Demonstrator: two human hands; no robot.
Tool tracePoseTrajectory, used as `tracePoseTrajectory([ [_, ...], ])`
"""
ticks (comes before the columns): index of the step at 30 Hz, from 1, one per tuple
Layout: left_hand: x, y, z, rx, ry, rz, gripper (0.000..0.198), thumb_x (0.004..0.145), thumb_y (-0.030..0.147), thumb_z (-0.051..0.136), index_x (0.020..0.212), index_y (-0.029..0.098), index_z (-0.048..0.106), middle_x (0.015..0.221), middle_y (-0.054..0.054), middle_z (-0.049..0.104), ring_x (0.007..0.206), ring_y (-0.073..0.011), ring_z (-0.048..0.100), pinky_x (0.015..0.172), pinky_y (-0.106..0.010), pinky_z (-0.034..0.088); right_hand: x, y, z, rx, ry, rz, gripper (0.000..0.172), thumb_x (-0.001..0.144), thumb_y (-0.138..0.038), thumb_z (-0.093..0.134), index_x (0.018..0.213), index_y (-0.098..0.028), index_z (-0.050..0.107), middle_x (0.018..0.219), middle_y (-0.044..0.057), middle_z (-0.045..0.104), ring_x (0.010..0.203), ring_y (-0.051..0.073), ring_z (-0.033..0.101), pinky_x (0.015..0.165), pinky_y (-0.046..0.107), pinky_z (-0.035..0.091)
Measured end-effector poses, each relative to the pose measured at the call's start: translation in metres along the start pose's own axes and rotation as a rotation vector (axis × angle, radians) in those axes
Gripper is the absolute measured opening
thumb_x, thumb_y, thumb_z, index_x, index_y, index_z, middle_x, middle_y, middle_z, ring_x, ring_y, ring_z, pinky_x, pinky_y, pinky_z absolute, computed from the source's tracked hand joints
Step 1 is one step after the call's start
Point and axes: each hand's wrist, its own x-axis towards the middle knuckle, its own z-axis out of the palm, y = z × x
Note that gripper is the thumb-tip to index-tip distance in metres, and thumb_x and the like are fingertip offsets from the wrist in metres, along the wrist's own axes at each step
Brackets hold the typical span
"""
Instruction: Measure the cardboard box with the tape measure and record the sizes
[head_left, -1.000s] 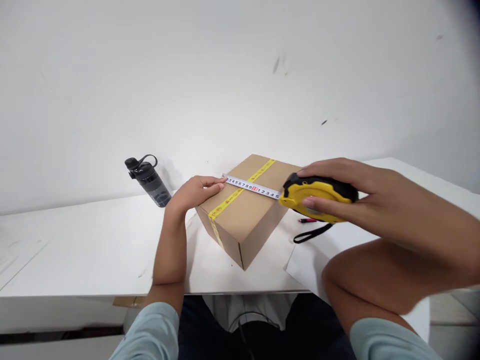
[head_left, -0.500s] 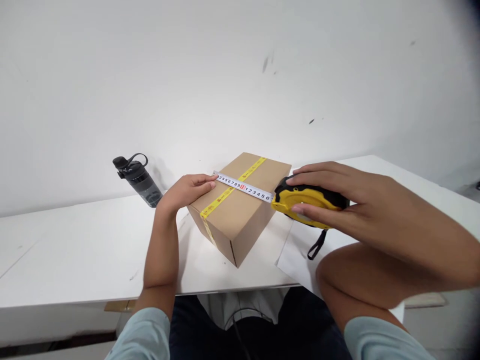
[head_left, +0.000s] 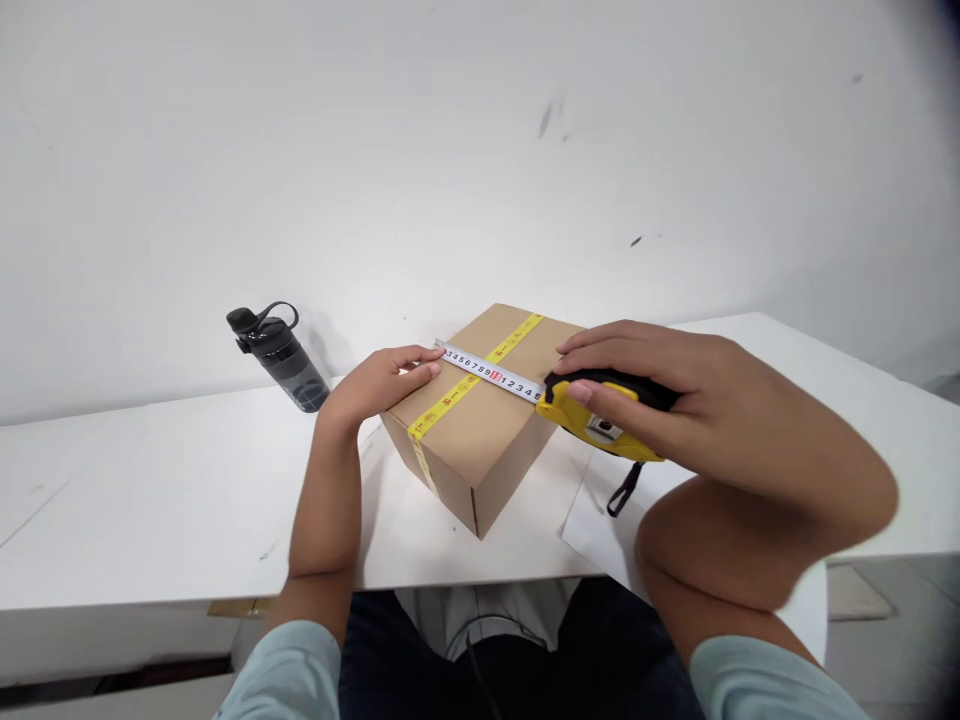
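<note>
A brown cardboard box (head_left: 465,455) sits at an angle on the white table, with yellow printed tape (head_left: 442,405) running along its top and down the near side. Across the top lies the pulled-out metal blade (head_left: 517,385) of a tape measure. At the box's left edge, my left hand (head_left: 367,390) pins the blade's end with its fingertips, thumb resting on the cardboard. My right hand (head_left: 712,410) grips the yellow and black tape measure case (head_left: 562,412) against the box's right edge. A black wrist strap (head_left: 624,490) dangles below the case.
A dark bottle with a looped lid (head_left: 277,360) stands near the wall, left of the box. White paper (head_left: 592,520) lies under my right forearm and overhangs the table's front edge (head_left: 187,590). A white wall rises behind the table.
The tape measure case has shifted slightly left and tilted, so the last number showing beside it is now 5 instead of 6. My left hand stays at the blade's end.
</note>
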Motion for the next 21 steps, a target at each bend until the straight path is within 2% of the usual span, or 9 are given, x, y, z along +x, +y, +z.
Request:
tracePoseTrajectory([
  [2, 0.002, -0.002, 0.001, 0.019, 0.008, 0.024, 0.05, 0.102, 0.063, 0.064, 0.141, 0.036, 0.079, 0.141, -0.002, 0.08, 0.128, -0.0294, 0.073, 0.116, -0.042, 0.055, 0.001, 0.001, 0.0, 0.014, 0.018, -0.015, 0.04, 0.104, -0.057, 0.055, 0.119, -0.032, 0.083, 0.13, 0.003, 0.081, 0.114, 0.029, 0.079, 0.097, 0.046, 0.066],
  [5, 0.004, -0.007, 0.003, 0.047, 0.054, 0.069, 0.051, 0.102, 0.063, 0.063, 0.141, 0.035, 0.079, 0.153, -0.003, 0.072, 0.137, -0.0298, 0.068, 0.122, -0.044, 0.051, 0.003, 0.005, 0.001, 0.043, 0.021, -0.036, 0.042, 0.103, -0.057, 0.058, 0.129, -0.033, 0.082, 0.127, 0.003, 0.082, 0.113, 0.029, 0.079, 0.098, 0.046, 0.067],
  [8, 0.005, -0.01, 0.003, 0.016, 0.053, 0.089, 0.05, 0.102, 0.063, 0.065, 0.142, 0.037, 0.078, 0.168, 0.0, 0.061, 0.151, -0.0305, 0.06, 0.129, -0.044, 0.045, 0.006, 0.006, 0.001, 0.094, 0.011, -0.049, 0.042, 0.102, -0.058, 0.06, 0.127, -0.035, 0.083, 0.128, 0.002, 0.083, 0.117, 0.03, 0.079, 0.1, 0.047, 0.068],
  [12, 0.002, -0.011, 0.003, -0.027, 0.02, 0.081, 0.051, 0.101, 0.063, 0.067, 0.145, 0.038, 0.076, 0.171, 0.002, 0.057, 0.161, -0.0301, 0.052, 0.135, -0.045, 0.037, 0.008, 0.006, 0.003, 0.144, 0.041, -0.038, 0.039, 0.104, -0.057, 0.058, 0.124, -0.036, 0.084, 0.124, 0.002, 0.083, 0.108, 0.029, 0.082, 0.095, 0.048, 0.07],
  [15, 0.003, -0.01, 0.002, -0.029, 0.0, 0.12, 0.055, 0.101, 0.061, 0.067, 0.148, 0.034, 0.073, 0.17, -0.001, 0.059, 0.159, -0.0305, 0.054, 0.134, -0.046, 0.039, 0.008, 0.005, 0.004, 0.15, 0.056, -0.033, 0.038, 0.104, -0.057, 0.058, 0.122, -0.037, 0.084, 0.125, 0.002, 0.083, 0.107, 0.03, 0.082, 0.095, 0.049, 0.07],
  [18, 0.005, -0.011, 0.002, -0.084, -0.021, 0.157, 0.066, 0.099, 0.057, 0.071, 0.158, 0.028, 0.062, 0.167, -0.008, 0.062, 0.157, -0.0318, 0.057, 0.129, -0.047, 0.045, 0.008, 0.004, 0.004, 0.161, 0.064, -0.045, 0.038, 0.104, -0.057, 0.057, 0.12, -0.037, 0.085, 0.126, 0.002, 0.083, 0.107, 0.03, 0.083, 0.095, 0.049, 0.071],
  [21, 0.007, -0.013, 0.001, -0.153, -0.037, 0.151, 0.075, 0.096, 0.053, 0.076, 0.162, 0.026, 0.054, 0.165, -0.014, 0.063, 0.159, -0.0323, 0.054, 0.128, -0.049, 0.046, 0.009, 0.004, 0.004, 0.155, 0.07, -0.047, 0.04, 0.105, -0.057, 0.057, 0.12, -0.034, 0.085, 0.126, 0.003, 0.083, 0.105, 0.029, 0.083, 0.089, 0.047, 0.071],
])
